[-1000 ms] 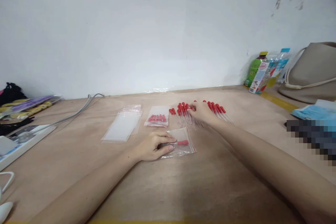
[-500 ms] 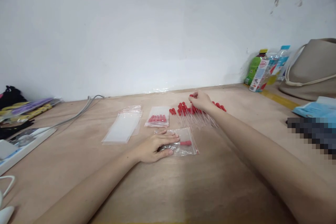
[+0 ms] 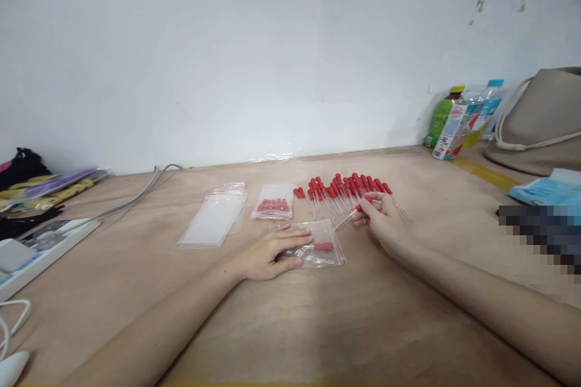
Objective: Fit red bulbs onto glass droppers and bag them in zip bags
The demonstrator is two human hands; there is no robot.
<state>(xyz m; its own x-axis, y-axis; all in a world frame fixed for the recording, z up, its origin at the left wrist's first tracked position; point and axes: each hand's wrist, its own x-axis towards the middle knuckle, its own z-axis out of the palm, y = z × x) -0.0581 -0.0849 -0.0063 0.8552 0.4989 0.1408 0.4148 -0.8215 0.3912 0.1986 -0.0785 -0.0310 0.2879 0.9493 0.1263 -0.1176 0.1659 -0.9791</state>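
Note:
My left hand point(image 3: 267, 254) lies on a small clear zip bag point(image 3: 323, 249) on the wooden table, thumb and fingers pinching its mouth; one red-bulbed dropper lies inside the bag. My right hand point(image 3: 385, 224) pinches a glass dropper with a red bulb point(image 3: 351, 215), its tip pointing toward the bag. Just behind, a row of several loose red-bulbed droppers point(image 3: 338, 190) lies on the table. A filled bag of droppers point(image 3: 272, 202) sits left of that row, and a stack of flat unfilled zip bags point(image 3: 213, 217) lies further left.
Drink bottles point(image 3: 458, 121) and a beige bag point(image 3: 540, 121) stand at the back right. A blue packet point(image 3: 544, 187) lies at the right edge. At the left are a white box point(image 3: 40, 245), a grey cable point(image 3: 131, 193) and coloured items point(image 3: 45, 184).
My right hand lifted one dropper out of the row and brought it down and toward me, close to the bag. My left hand stayed on the bag.

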